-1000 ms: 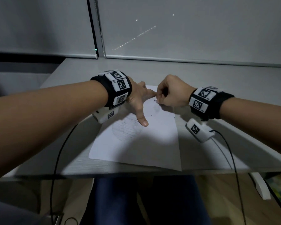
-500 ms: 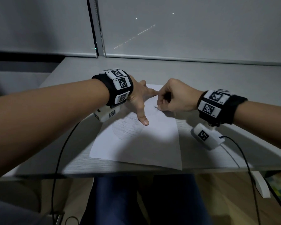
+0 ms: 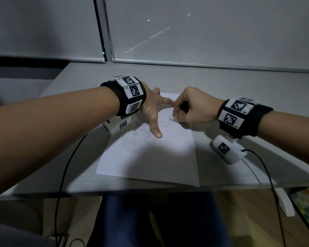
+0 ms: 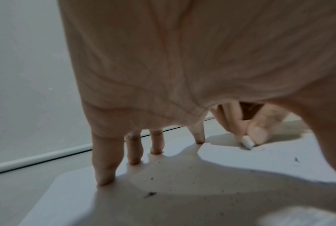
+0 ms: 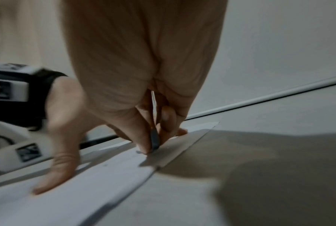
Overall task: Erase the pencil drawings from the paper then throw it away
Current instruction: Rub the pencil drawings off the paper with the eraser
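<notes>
A white sheet of paper (image 3: 155,157) lies on the grey desk (image 3: 239,97), with a shaded pencil circle (image 3: 137,141) under my left thumb. My left hand (image 3: 151,107) is spread flat on the sheet, fingertips (image 4: 105,180) pressing it down. My right hand (image 3: 191,106) pinches a small white eraser (image 3: 172,118) whose tip touches the paper near the far right corner. The eraser (image 4: 247,142) shows in the left wrist view between thumb and finger. In the right wrist view the eraser (image 5: 155,141) looks dark, pressed to the paper (image 5: 97,183). Dark eraser crumbs (image 4: 149,194) lie on the sheet.
A window blind rail (image 3: 203,64) runs along the desk's far edge. Black cables (image 3: 64,168) hang from both wrist cameras over the near desk edge. My legs (image 3: 150,220) are under the desk. A white desk foot (image 3: 284,202) stands on the floor at right.
My right hand has slid a little toward me and to the right across the paper with the eraser. The left hand has stayed pressed on the sheet.
</notes>
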`<state>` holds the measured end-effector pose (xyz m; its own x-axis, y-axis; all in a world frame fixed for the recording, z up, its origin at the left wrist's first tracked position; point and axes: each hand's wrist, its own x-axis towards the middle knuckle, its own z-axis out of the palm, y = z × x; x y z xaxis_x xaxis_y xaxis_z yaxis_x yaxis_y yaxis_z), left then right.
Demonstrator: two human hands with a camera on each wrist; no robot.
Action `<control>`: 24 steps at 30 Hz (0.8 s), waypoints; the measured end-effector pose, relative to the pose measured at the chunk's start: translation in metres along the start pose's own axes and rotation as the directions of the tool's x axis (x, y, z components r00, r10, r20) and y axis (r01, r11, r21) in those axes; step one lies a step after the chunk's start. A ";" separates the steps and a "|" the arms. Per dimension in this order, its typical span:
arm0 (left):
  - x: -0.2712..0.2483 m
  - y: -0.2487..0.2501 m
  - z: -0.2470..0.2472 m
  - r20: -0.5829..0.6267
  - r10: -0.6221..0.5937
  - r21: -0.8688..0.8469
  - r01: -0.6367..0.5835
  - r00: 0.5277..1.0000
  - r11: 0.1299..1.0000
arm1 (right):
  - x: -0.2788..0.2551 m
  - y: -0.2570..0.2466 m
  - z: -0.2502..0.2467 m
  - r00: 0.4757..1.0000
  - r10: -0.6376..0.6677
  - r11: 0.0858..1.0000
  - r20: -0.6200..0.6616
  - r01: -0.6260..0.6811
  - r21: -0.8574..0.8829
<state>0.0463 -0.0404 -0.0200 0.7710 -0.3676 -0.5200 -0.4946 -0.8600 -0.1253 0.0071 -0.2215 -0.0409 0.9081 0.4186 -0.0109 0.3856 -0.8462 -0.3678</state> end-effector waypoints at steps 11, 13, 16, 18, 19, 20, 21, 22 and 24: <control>-0.002 0.003 -0.001 0.020 0.007 0.017 -0.007 1.000 1.000 | -0.017 -0.016 0.009 0.998 -0.062 0.997 0.017 0.061 0.052; -0.001 0.002 -0.002 0.010 0.014 0.030 -0.014 1.000 0.999 | -0.014 -0.014 0.007 0.998 -0.059 0.997 0.016 0.059 0.052; -0.002 0.002 -0.002 0.004 0.015 0.020 -0.015 1.000 1.000 | 0.003 -0.002 0.001 0.999 0.020 1.000 -0.050 -0.019 0.016; -0.002 0.002 -0.002 0.001 0.014 0.015 -0.014 1.000 1.000 | 0.013 0.005 -0.002 0.993 0.065 0.998 -0.094 -0.066 -0.001; -0.002 0.003 -0.002 0.003 0.016 0.015 -0.016 1.000 1.000 | 0.014 0.007 -0.002 0.991 0.075 0.997 -0.107 -0.076 -0.002; -0.002 0.003 -0.002 0.005 0.016 0.021 -0.016 1.000 1.000 | 0.014 0.006 -0.001 0.991 0.074 0.997 -0.112 -0.074 -0.002; -0.002 0.002 -0.002 0.004 0.015 0.021 -0.015 1.000 1.000 | 0.010 0.003 0.001 0.993 0.065 0.998 -0.103 -0.064 0.006; -0.002 0.002 -0.001 0.001 0.014 0.020 -0.014 1.000 1.000 | 0.005 -0.001 0.004 0.996 0.048 0.999 -0.079 -0.046 0.023; 0.001 0.000 -0.001 -0.013 0.015 0.023 -0.014 1.000 1.000 | -0.008 -0.012 0.010 1.000 -0.017 0.998 -0.023 0.018 0.058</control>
<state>0.0472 -0.0415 -0.0202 0.7687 -0.3848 -0.5110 -0.5149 -0.8461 -0.1375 -0.0061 -0.2115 -0.0453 0.9048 0.4255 0.0165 0.3923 -0.8179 -0.4209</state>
